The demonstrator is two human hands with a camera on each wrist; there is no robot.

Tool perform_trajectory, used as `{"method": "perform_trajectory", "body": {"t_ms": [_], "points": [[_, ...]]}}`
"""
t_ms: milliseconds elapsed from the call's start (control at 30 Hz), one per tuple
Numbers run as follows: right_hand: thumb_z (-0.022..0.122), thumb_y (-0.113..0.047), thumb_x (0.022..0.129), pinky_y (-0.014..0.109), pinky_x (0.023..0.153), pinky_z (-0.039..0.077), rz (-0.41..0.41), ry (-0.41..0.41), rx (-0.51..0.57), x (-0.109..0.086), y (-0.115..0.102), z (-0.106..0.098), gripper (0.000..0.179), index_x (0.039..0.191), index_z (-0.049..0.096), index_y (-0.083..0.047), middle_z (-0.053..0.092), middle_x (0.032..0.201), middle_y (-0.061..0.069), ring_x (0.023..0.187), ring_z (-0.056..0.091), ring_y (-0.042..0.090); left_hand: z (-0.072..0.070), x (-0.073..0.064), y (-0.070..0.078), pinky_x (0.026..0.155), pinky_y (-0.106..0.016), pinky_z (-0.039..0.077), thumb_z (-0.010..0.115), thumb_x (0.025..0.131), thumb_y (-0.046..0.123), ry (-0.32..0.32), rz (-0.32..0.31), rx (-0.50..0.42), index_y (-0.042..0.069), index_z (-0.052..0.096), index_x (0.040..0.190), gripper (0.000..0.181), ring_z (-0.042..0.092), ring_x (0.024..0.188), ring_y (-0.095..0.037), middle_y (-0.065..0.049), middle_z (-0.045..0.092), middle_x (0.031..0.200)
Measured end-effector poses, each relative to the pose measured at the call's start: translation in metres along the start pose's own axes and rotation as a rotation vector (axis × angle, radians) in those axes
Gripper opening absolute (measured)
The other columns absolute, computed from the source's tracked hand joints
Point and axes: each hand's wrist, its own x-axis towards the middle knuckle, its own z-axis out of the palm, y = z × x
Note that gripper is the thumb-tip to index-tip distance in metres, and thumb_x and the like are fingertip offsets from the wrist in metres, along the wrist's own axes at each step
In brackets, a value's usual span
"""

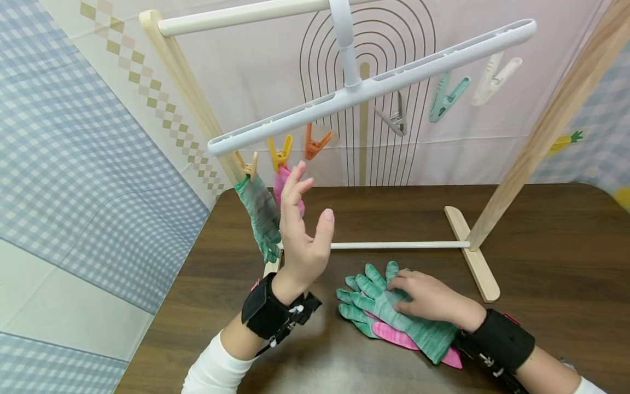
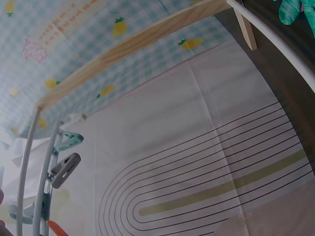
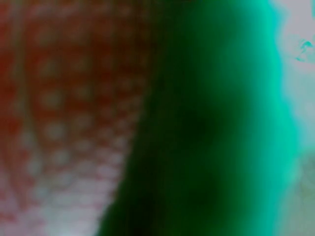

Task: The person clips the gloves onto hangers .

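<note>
My left hand [image 1: 305,241] is raised in front of the drying rack, fingers extended upward and thumb apart, holding nothing. Behind its fingers a pink glove [image 1: 283,183] hangs from a yellow clothespin [image 1: 280,155], partly hidden by the hand. Beside it a green glove [image 1: 261,216] hangs from a wooden clothespin [image 1: 248,166]. My right hand [image 1: 433,295] rests on a pile of gloves on the table, its fingers and thumb on the top green glove [image 1: 425,331]. A pink glove [image 1: 398,335] shows underneath. In the right wrist view, blurred green fabric [image 3: 221,118] fills much of the frame.
A tilted white hanger bar [image 1: 315,109] spans above the hands. Orange [image 1: 316,142], grey [image 1: 395,116], teal [image 1: 448,97] and white [image 1: 494,79] clips hang along it. The rack's wooden post [image 1: 541,137] and foot [image 1: 472,254] stand at right on the brown table [image 1: 556,262].
</note>
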Motion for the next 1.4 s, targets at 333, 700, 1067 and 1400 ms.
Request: {"method": "perform_trajectory", "body": {"t_ms": [333,700,1067,1400], "points": [[0.066,-0.02,0.076,0.041,0.077,0.045,-0.012,0.017,-0.012,0.0,0.0,0.002,0.03,0.103,0.061,-0.007,0.058,0.104,0.009,0.097,0.055,0.029,0.001,0.004,-0.009,0.107,-0.042,0.02,0.045,0.078,0.002,-0.041,-0.037,0.02,-0.012,0.033,0.12,0.046,0.025,0.13,-0.029,-0.026,0.03,0.135],[0.066,-0.019,0.077,0.041,0.077,0.045,-0.005,0.007,0.0,0.0,0.002,0.002,0.03,0.104,0.061,-0.007,0.057,0.105,0.01,0.097,0.055,0.029,0.002,0.016,-0.015,0.105,-0.035,0.023,0.044,0.079,0.004,-0.038,-0.062,0.026,-0.01,0.03,0.126,0.052,0.022,0.132,-0.023,-0.02,0.027,0.14],[0.066,-0.019,0.077,0.041,0.077,0.045,-0.01,0.015,-0.006,0.0,0.002,0.001,0.03,0.103,0.061,-0.007,0.058,0.104,0.009,0.097,0.055,0.028,0.003,0.029,-0.02,0.078,-0.021,0.036,0.044,0.08,0.004,-0.036,-0.105,0.058,-0.007,0.028,0.13,0.053,0.04,0.114,-0.013,-0.014,0.026,0.142],[0.066,-0.02,0.077,0.041,0.078,0.045,-0.007,0.009,0.004,0.0,0.004,0.002,0.03,0.104,0.061,-0.007,0.057,0.105,0.008,0.097,0.055,0.028,0.007,0.035,-0.023,0.109,-0.034,0.018,0.043,0.08,0.002,-0.052,-0.093,0.035,-0.008,0.024,0.132,0.056,0.021,0.133,-0.018,-0.017,0.025,0.142]]}}
